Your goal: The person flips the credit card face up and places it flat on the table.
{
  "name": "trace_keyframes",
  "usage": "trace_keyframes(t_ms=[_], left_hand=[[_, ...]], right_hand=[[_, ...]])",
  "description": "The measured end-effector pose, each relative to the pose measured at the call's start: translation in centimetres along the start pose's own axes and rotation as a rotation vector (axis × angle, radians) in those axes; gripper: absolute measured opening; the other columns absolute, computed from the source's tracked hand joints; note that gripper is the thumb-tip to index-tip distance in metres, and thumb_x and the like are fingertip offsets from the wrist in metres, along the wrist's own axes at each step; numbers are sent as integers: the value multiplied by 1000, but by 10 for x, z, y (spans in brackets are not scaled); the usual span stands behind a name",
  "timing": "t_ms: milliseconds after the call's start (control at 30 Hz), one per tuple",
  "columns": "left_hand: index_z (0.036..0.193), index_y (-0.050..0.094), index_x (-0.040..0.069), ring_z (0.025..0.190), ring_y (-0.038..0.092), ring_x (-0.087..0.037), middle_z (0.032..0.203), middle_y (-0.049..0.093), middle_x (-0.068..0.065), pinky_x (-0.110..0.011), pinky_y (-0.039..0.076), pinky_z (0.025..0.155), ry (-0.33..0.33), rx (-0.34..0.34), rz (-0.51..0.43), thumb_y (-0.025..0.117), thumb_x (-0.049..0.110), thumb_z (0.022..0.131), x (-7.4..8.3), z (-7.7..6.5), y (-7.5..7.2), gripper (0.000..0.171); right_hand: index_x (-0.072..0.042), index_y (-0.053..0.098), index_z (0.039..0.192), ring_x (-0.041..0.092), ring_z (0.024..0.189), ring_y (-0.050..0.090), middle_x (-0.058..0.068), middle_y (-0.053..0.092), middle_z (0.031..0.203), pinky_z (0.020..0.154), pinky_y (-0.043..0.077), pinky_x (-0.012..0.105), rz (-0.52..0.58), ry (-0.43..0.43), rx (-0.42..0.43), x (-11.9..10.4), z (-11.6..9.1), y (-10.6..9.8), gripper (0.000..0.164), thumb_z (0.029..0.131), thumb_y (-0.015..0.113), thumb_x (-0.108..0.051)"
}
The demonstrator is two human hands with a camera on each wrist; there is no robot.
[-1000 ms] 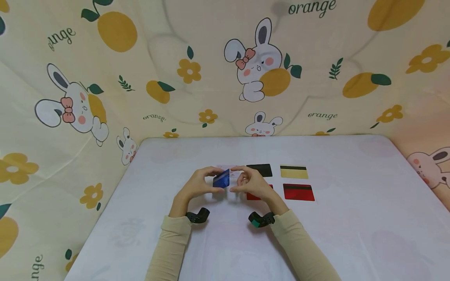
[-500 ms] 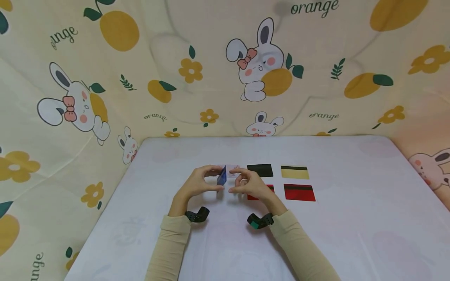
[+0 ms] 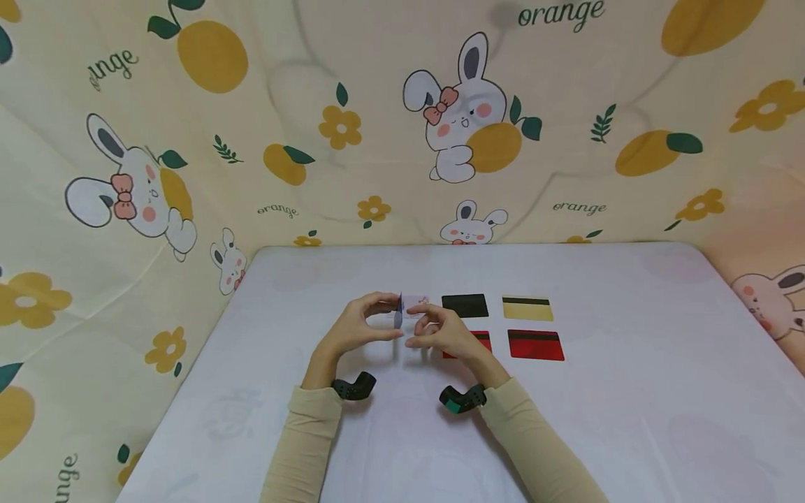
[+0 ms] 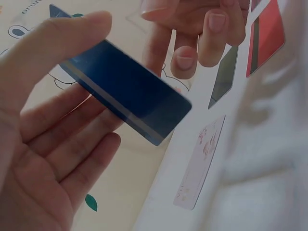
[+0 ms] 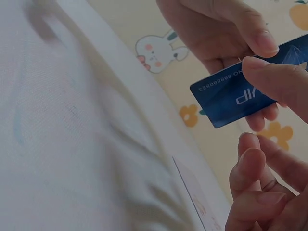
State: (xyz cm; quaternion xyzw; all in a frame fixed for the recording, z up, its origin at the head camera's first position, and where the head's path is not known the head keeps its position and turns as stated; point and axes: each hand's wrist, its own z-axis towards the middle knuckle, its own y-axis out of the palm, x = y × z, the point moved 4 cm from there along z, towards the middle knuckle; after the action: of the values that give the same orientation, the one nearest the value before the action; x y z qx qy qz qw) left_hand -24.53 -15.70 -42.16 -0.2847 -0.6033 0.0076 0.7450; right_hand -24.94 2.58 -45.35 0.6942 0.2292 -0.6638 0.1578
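Blue plastic: the card (image 3: 398, 314) is up off the table in my L hand (image 3: 358, 326), held btwn thumb & fingers. It stands on edge, nearly edge-on in the head view, so its faces point L & R. In the L wrist view its long axis slants from upper L down to lower R, stripe side showing; in the R wrist view it's the VIP side, lettering upside down. My R hand (image 3: 444, 330) is just beside, fingers bent, a gap btwn thumb & index; can't tell if it touches the card. Behind my hands a pale card (image 3: 416, 304) lies flat, partly hidden. Further R: black card (image 3: 465, 305), gold card (image 3: 527, 309), red card (image 3: 536, 345), plus a 2nd red one (image 3: 483, 340) part-covered by my R hand. White table (image 3: 629, 419), bunny-print cloth (image 3: 390, 84) beyond.
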Motion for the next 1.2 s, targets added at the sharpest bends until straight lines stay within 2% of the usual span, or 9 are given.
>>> trace_keyframes(t_ms=[233, 533, 833, 1000, 1200], left_hand=[[130, 53, 3, 126, 55, -37, 133, 57, -19, -57, 40, 107, 17, -12, -36, 78, 7, 78, -1, 0, 3, 59], [128, 52, 3, 125, 56, -36, 130, 59, -19, -52, 41, 108, 52, -3, -40, 78, 6, 78, 4, 0, 4, 56], [129, 51, 1, 127, 54, -39, 132, 57, -22, -56, 38, 109, 37, -12, -99, 77, 7, 80, 9, 0, 4, 56], [129, 50, 0, 127, 54, -39, 133, 57, -23, -55, 39, 108, 49, -21, -117, 76, 6, 80, 12, 0, 5, 56], [129, 49, -1, 127, 54, -39, 132, 57, -23, -52, 41, 108, 66, -27, -116, 76, 5, 80, 13, 1, 5, 56]], right_hand=[[5, 47, 135, 2, 63, 55, -6, 57, 83, 64, 41, 19, 18, 0, -9, 1, 1, 2, 67, 77, 78, -5], [5, 46, 136, 2, 64, 56, -5, 58, 82, 65, 43, 18, 23, 4, -12, 0, 1, 4, 68, 76, 78, -4], [0, 49, 137, 2, 55, 46, -3, 56, 84, 46, 27, 21, -16, 34, -16, 4, 2, 4, 65, 78, 77, -7], [-3, 50, 137, 2, 50, 40, -4, 57, 83, 44, 27, 21, -24, 37, -21, 5, 2, 4, 64, 79, 77, -8], [-2, 49, 137, 2, 49, 38, -5, 57, 83, 44, 28, 20, -21, 41, -30, 6, 2, 5, 63, 79, 75, -6]])
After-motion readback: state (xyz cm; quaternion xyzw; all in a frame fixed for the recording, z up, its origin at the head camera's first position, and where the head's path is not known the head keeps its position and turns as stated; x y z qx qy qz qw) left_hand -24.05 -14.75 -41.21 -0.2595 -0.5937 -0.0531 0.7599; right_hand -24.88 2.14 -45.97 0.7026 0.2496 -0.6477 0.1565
